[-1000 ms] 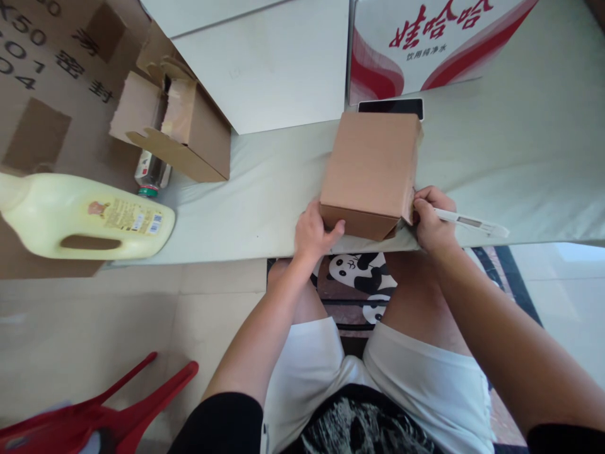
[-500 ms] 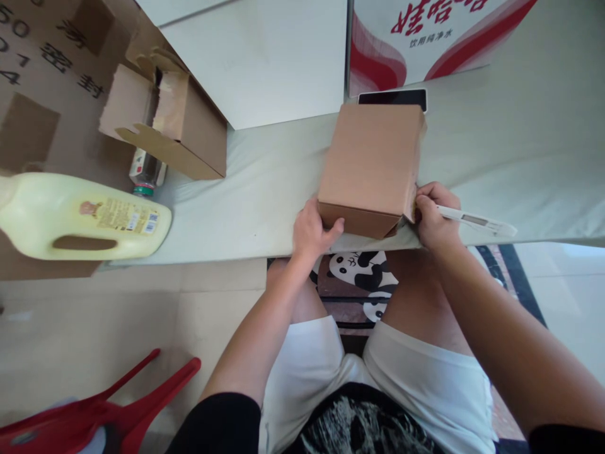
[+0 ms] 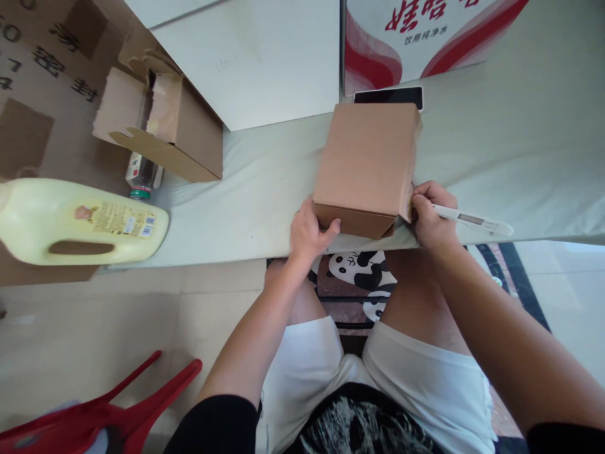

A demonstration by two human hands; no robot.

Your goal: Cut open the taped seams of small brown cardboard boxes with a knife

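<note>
Brown cardboard box (image 3: pixel 363 164) sits near front edge of bench (image 3: pixel 265 189) draped in pale green cloth, person's hands apart at its two sides. Left hand (image 3: pixel 309 234) clasps box's near left corner, thumb on front face. Right hand (image 3: pixel 432 217) pinches slim white handheld tool (image 3: pixel 472 221) against right side, working tip hidden. Flat black-faced, white-rimmed device (image 3: pixel 390 96) shows just behind box, before red-and-white printed carton (image 3: pixel 378 63). Cloth stretches broadly toward bench's right end; narrower strip separates box from torn-flapped brown carton (image 3: pixel 198 139) at left.
</note>
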